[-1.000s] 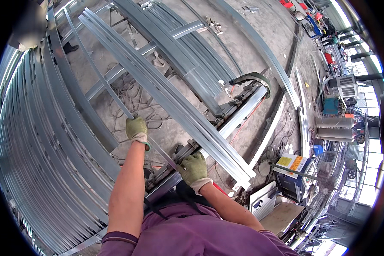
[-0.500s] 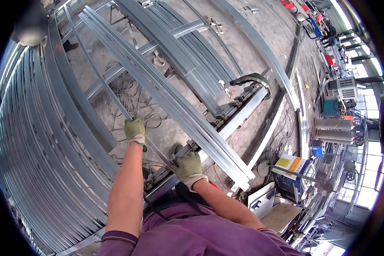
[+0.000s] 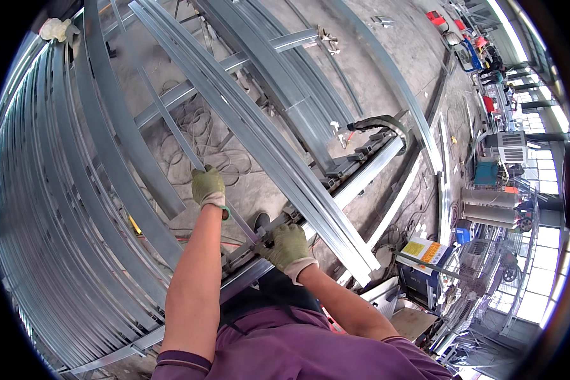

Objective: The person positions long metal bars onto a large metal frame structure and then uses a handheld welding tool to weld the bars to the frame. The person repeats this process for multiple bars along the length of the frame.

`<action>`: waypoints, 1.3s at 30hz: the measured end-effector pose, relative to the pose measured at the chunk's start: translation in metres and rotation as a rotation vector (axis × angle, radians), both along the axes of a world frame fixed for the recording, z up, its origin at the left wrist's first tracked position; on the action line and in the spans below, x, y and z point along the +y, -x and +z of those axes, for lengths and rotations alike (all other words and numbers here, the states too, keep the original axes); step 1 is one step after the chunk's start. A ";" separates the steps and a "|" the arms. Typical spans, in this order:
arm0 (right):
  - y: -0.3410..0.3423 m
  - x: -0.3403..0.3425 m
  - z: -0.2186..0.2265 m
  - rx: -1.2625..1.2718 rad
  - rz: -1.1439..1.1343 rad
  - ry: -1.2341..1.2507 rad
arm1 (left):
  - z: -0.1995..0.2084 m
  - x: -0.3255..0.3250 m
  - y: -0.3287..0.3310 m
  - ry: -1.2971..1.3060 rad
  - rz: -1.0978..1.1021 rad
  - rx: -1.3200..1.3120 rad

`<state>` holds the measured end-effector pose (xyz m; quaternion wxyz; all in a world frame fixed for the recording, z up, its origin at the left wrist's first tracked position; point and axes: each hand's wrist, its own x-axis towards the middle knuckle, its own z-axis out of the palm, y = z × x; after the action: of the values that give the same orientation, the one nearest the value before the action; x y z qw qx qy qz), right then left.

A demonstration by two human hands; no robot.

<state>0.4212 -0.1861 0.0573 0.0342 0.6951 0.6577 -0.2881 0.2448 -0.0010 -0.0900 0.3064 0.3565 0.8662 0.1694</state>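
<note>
My left hand (image 3: pixel 208 187), in a green and white work glove, is closed round a long thin metal strip (image 3: pixel 171 124). The strip slants from the far left down toward my right hand (image 3: pixel 289 246), gloved alike. That hand lies on a metal rail (image 3: pixel 368 166) in front of me, its fingers curled at the near end of the strip. What those fingers grip is hidden by the glove. Small dark metal blocks (image 3: pixel 345 166) sit along the rail. Just right of my hands, a bundle of long shiny steel profiles (image 3: pixel 259 142) rests across the rail.
Many steel profiles (image 3: pixel 50 209) fill the left side. More profiles (image 3: pixel 297 101) lie on crossbars (image 3: pixel 231 62) ahead. Coiled cables (image 3: pixel 193 130) cover the floor between them. A dark curved hose (image 3: pixel 380 120) arches over the rail's far end. At right stand a boxy machine (image 3: pixel 424 269) and a fan (image 3: pixel 478 266).
The whole view has shifted slightly. Both hands keep their grips, with little movement. At the far left, a blurred round grey shape has given way to a crumpled white thing.
</note>
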 end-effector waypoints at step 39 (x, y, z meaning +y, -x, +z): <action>-0.240 -0.132 -0.028 0.043 -0.645 0.284 | -0.012 0.014 -0.148 0.034 0.257 -1.264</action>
<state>0.6608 -0.3181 0.0288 0.0240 0.8493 0.3583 -0.3870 0.3925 0.0126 -0.1019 0.7405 0.0766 0.5570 0.3683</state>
